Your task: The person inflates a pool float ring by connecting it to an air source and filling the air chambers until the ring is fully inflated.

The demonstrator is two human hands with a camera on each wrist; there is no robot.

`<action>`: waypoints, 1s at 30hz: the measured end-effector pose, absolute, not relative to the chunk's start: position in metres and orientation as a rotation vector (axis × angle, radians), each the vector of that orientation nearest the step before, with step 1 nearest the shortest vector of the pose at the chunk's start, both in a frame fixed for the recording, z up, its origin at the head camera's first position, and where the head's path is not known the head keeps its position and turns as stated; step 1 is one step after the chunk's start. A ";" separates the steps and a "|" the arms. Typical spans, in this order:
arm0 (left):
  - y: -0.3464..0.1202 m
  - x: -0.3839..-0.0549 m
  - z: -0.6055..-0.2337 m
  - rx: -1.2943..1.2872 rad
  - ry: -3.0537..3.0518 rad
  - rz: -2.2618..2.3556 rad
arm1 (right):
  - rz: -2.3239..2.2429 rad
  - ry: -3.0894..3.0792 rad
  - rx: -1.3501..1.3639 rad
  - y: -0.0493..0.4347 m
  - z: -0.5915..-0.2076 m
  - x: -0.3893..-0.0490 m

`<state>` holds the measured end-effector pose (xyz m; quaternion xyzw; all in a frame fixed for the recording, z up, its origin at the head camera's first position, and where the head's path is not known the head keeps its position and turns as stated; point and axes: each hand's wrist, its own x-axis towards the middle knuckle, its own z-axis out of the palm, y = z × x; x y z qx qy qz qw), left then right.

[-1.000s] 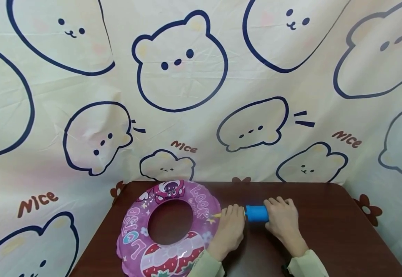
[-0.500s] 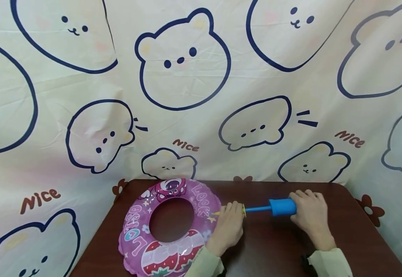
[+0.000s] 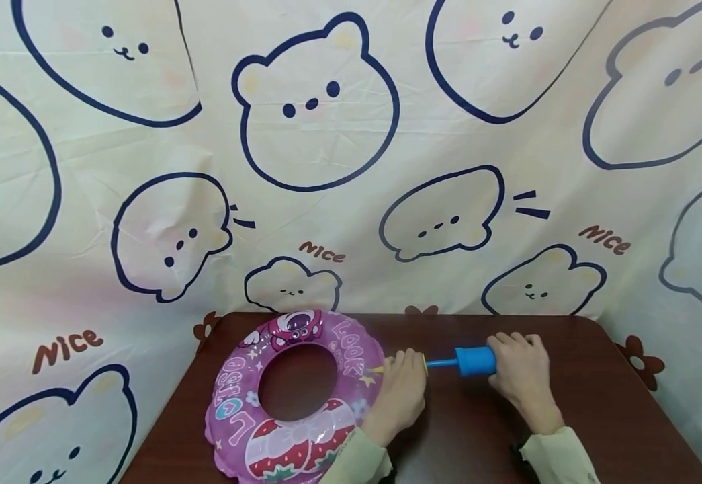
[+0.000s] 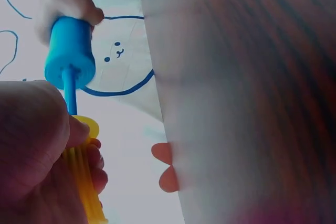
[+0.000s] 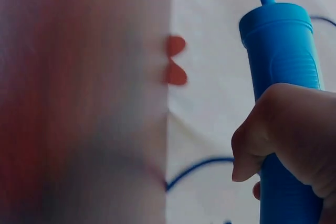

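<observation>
**Pump (image 3: 476, 361) right of the purple ring (image 3: 230, 396)**

The left hand (image 3: 398, 391) wraps its fingers round the yellow tube (image 4: 84, 187) beside the ring, hiding part of it. The right hand (image 3: 522, 376) grips the blue handle (image 5: 283, 45), farther right. The ring's bottom is cut off; surface (image 3: 617, 417) spreads rightward.

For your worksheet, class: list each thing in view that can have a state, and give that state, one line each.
Purple swim ring: puffed up, on the table
Hand pump: partly drawn out, a stretch of blue rod showing
Yellow nozzle: at the ring; whether seated in a valve, cannot tell
Left hand: gripping the yellow barrel
Right hand: gripping the blue handle
Printed cloth backdrop: hanging, creased
</observation>
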<state>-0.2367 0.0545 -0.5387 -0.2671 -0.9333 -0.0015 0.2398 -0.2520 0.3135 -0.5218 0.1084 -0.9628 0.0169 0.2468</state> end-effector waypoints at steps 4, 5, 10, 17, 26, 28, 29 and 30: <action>0.055 -0.236 -0.538 -0.724 -2.517 0.055 | 0.029 -2.603 0.328 0.291 -0.529 -0.253; 0.055 -0.236 -0.538 -0.729 -2.516 0.057 | 0.022 -2.593 0.334 0.286 -0.530 -0.253; 0.056 -0.235 -0.539 -0.757 -2.560 -0.002 | -0.021 -2.532 0.364 0.267 -0.533 -0.250; 0.052 -0.234 -0.540 -0.754 -2.576 -0.074 | 0.028 -2.581 0.353 0.277 -0.530 -0.245; 0.049 -0.238 -0.542 -0.767 -2.508 -0.082 | 0.110 -2.636 0.287 0.334 -0.516 -0.244; 0.050 -0.239 -0.543 -0.762 -2.498 -0.081 | 0.106 -2.642 0.261 0.344 -0.513 -0.244; 0.050 -0.239 -0.543 -0.758 -2.499 -0.085 | 0.103 -2.639 0.253 0.348 -0.513 -0.244; 0.050 -0.239 -0.543 -0.752 -2.503 -0.087 | 0.100 -2.644 0.242 0.350 -0.512 -0.244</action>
